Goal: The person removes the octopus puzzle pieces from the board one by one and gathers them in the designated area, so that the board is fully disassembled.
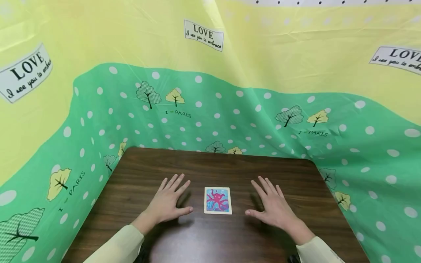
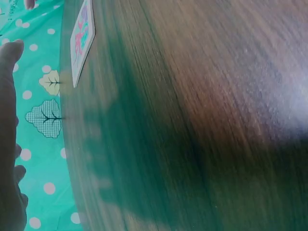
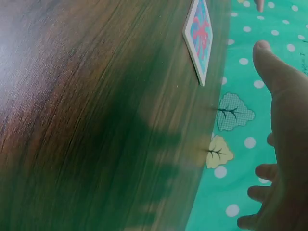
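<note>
A flat picture tile [image 1: 217, 200] with a pale border, showing a pink octopus on blue, lies on the dark wooden table between the two hands. To its left, my left hand [image 1: 167, 204] is held over the table with fingers straight and spread, its thumb toward the tile. My right hand [image 1: 273, 206] mirrors it on the other side, fingers also spread, nothing held. Both wrist views show the tile [image 2: 83, 38] apart from the hands, with the right wrist view giving its thick pale edge [image 3: 194, 55]. Each hand casts a shadow on the wood.
The brown table [image 1: 210, 241] has rounded far corners. A yellow and green curtain [image 1: 197, 120] with white dots, printed trees and lettering hangs around its back and sides. A strip with black dots [image 1: 329, 3] runs along the top right.
</note>
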A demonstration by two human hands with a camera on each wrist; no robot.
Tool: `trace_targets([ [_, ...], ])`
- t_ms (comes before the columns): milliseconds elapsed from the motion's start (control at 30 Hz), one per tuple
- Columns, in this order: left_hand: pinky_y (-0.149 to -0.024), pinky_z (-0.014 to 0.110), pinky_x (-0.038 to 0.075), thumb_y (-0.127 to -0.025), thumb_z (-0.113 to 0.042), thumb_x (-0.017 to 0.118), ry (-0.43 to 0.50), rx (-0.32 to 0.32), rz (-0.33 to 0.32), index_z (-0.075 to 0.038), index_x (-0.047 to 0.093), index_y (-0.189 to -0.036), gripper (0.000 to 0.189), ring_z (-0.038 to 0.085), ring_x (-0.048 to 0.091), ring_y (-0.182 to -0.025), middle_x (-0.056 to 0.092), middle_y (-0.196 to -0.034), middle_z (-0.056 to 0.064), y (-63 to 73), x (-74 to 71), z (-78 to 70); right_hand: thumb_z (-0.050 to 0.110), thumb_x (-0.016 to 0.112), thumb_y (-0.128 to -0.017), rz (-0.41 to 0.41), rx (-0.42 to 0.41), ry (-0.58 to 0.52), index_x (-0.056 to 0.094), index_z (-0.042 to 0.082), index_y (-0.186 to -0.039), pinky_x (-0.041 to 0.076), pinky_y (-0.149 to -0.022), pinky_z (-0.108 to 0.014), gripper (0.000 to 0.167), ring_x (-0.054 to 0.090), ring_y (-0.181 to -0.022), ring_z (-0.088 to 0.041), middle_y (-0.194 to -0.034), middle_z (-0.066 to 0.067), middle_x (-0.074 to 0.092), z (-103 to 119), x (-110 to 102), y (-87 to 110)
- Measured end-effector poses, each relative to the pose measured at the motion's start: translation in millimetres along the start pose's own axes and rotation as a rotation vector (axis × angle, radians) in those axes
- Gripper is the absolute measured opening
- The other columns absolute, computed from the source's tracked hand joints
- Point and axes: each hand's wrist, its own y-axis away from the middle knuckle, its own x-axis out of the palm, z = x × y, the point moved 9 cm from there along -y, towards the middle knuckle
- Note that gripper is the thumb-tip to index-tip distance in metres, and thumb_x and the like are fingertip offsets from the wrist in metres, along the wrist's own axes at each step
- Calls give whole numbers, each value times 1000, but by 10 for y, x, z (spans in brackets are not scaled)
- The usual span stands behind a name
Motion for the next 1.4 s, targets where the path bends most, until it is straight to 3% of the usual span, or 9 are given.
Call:
trace_targets([
  [233,-122,62,25,-84,-70,69,33,42,-39,-22,45,-157,90,32,33,-153,34,-167,5,-45,-48,-104,69,80,-75,8,-13,-88,38,18,-159,31,-114,-71,108,31,-151,-42,-165,-14,32,76,-32,-108],
  [400,-121,61,29,-87,-67,68,70,78,-12,-20,49,-155,85,32,38,-151,42,-163,8,-94,25,-213,69,76,-79,42,40,-181,46,18,-155,43,-107,-67,96,44,-143,-38,-160,-12,40,102,35,-202],
  [533,-121,58,31,-88,-65,68,81,98,18,-20,52,-153,81,31,41,-149,44,-161,7,-161,105,-317,58,80,-83,49,79,-238,52,16,-149,50,-103,-60,82,54,-135,-35,-153,-10,48,114,113,-291],
  [733,-122,58,29,-89,-69,63,84,109,100,-21,49,-155,82,30,38,-151,41,-163,3,-247,290,-444,47,84,-84,78,89,-290,57,16,-144,51,-103,-55,73,58,-130,-30,-145,-6,54,190,270,-399],
  [967,-124,57,26,-90,-69,62,103,102,144,-23,48,-155,82,29,35,-153,38,-165,1,-307,446,-523,44,85,-84,124,39,-342,60,17,-142,46,-112,-53,69,53,-138,-29,-149,-5,56,296,447,-507],
  [1200,-124,56,27,-91,-64,64,72,184,169,-22,51,-153,76,30,37,-152,40,-164,3,-358,578,-666,38,86,-84,139,-5,-400,62,16,-138,48,-110,-51,63,57,-132,-26,-140,-3,62,395,593,-593],
  [1400,-122,58,29,-93,-56,67,59,231,194,-22,54,-151,68,32,41,-149,44,-161,6,-383,640,-768,44,83,-85,177,-17,-407,63,15,-136,52,-105,-51,62,61,-123,-25,-133,-2,64,511,670,-655],
])
